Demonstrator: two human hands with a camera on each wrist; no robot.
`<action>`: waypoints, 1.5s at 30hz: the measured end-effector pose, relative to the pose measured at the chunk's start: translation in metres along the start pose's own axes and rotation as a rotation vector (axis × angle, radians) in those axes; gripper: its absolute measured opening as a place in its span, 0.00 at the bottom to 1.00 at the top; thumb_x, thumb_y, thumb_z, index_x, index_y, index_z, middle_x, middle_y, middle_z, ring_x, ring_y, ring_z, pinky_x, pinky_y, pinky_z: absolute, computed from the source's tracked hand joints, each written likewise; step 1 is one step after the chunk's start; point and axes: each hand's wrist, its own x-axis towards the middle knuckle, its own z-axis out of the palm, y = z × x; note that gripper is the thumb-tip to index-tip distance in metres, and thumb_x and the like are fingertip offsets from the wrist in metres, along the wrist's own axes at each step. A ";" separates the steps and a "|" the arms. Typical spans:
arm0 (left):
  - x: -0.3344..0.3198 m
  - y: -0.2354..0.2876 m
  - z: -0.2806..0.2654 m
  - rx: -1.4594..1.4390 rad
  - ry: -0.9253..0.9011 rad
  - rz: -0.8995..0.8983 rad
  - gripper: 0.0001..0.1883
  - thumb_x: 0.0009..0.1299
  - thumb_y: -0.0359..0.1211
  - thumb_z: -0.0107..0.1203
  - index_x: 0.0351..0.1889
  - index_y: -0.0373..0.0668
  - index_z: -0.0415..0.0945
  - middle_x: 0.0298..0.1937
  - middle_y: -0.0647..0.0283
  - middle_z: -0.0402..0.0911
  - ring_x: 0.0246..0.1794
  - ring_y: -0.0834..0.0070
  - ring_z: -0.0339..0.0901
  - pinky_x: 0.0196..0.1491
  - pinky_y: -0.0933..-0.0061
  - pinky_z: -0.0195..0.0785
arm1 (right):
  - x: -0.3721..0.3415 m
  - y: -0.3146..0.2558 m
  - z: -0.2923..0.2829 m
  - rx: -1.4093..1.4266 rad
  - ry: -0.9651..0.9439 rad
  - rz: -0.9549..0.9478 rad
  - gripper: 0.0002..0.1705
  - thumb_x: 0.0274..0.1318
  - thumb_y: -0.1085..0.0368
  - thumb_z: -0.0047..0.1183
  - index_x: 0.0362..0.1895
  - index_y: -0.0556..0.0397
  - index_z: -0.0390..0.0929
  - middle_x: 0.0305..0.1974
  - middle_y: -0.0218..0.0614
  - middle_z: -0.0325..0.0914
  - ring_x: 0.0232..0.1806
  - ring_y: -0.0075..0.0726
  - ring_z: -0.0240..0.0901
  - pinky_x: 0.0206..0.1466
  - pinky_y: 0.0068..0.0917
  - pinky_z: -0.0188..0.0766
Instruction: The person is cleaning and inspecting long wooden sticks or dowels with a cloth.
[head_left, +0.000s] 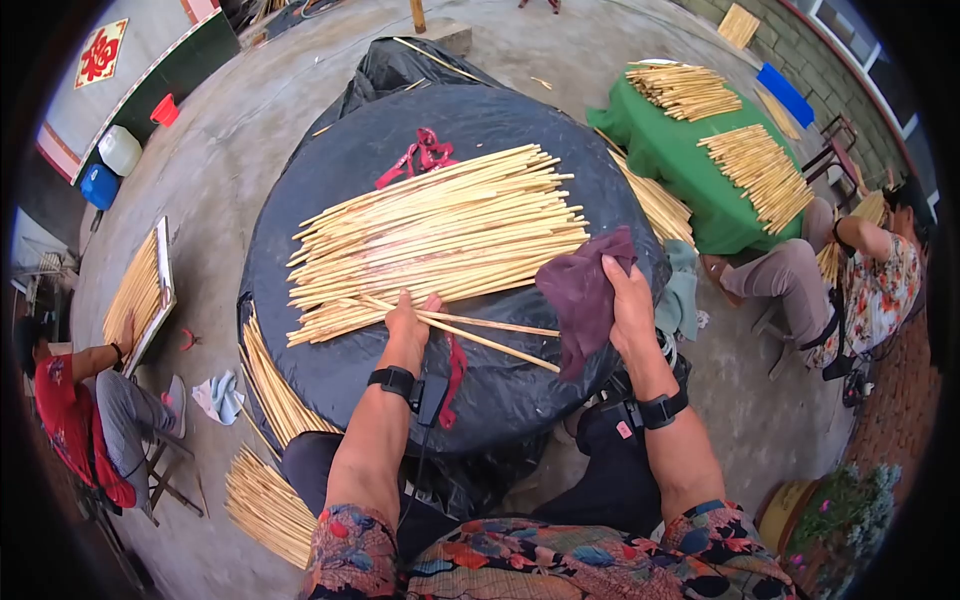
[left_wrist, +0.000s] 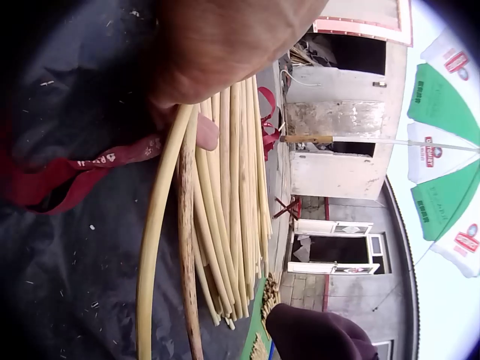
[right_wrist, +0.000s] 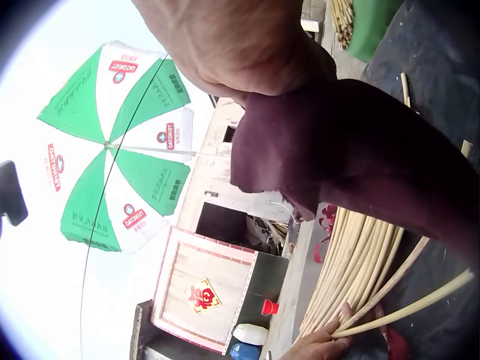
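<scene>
My left hand (head_left: 407,322) pinches two long pale sticks (head_left: 500,349) near the front of the round table. In the left wrist view one stick (left_wrist: 155,232) is smooth and yellowish, while the other stick (left_wrist: 187,255) carries dark brown streaks. A dark purple cloth (head_left: 588,300) hangs from my right hand (head_left: 630,305), gripped between thumb and fingers, close to the sticks' right ends. Behind both hands lies a broad layer of similar sticks (head_left: 440,230), side by side on black plastic sheeting (head_left: 330,170). The right wrist view shows the cloth (right_wrist: 337,150) draped downward, hiding the fingertips.
Red ribbons (head_left: 425,158) lie behind the layer, and another red strip (head_left: 455,385) by my left wrist. More sticks (head_left: 270,505) lean low at left. A green-covered table (head_left: 640,140) with stick piles stands at right. Two people sit at the sides.
</scene>
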 end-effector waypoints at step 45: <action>-0.113 0.014 -0.106 1.176 -0.181 0.257 0.15 0.56 0.33 0.56 0.40 0.36 0.71 0.50 0.57 0.67 0.53 0.67 0.62 0.44 0.65 0.64 | 0.012 -0.013 0.019 0.158 -0.081 -0.056 0.13 0.55 0.65 0.48 0.44 0.54 0.68 0.41 0.35 0.73 0.41 0.32 0.71 0.45 0.30 0.70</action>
